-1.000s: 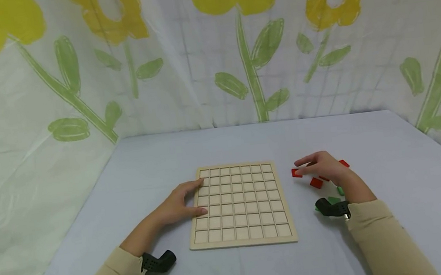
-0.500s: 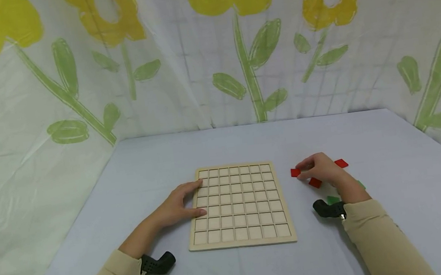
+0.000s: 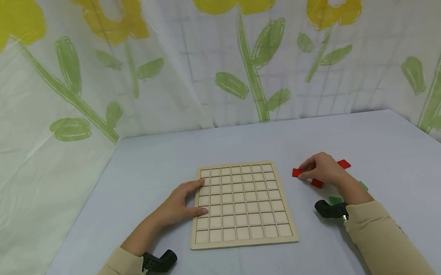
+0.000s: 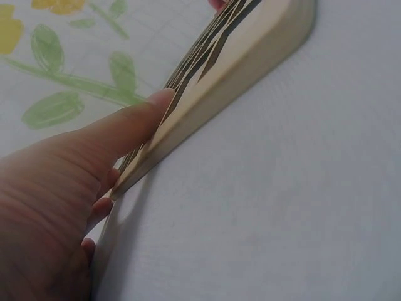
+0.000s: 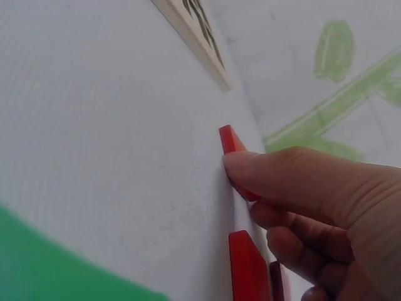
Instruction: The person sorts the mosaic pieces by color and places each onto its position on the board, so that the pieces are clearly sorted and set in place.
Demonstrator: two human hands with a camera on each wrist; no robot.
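Observation:
A pale wooden board (image 3: pixel 244 242) with a grid of square recesses lies flat on the table. My left hand (image 3: pixel 177 205) rests on its left side, thumb and index finger spread over the rim; in the left wrist view the thumb of the hand (image 4: pixel 69 163) lies on top, and the other fingers are partly hidden. To the right of the board, my right hand (image 3: pixel 323 170) pinches a small red square tile (image 3: pixel 295 172). The right wrist view shows the thumb against this red tile (image 5: pixel 230 139), which is tilted up on edge there.
Near the right hand lie more red tiles, one below the fingers (image 3: pixel 317 183) and another red tile (image 3: pixel 344 163) behind the hand. Green tiles sit by the wrist, one green tile (image 3: pixel 335 199) partly covered. A flower-printed curtain (image 3: pixel 196 67) hangs behind the table.
The right hand's thumb and fingers, parted over the red tile a second ago, have closed to pinch its near side. The left hand stays on the board.

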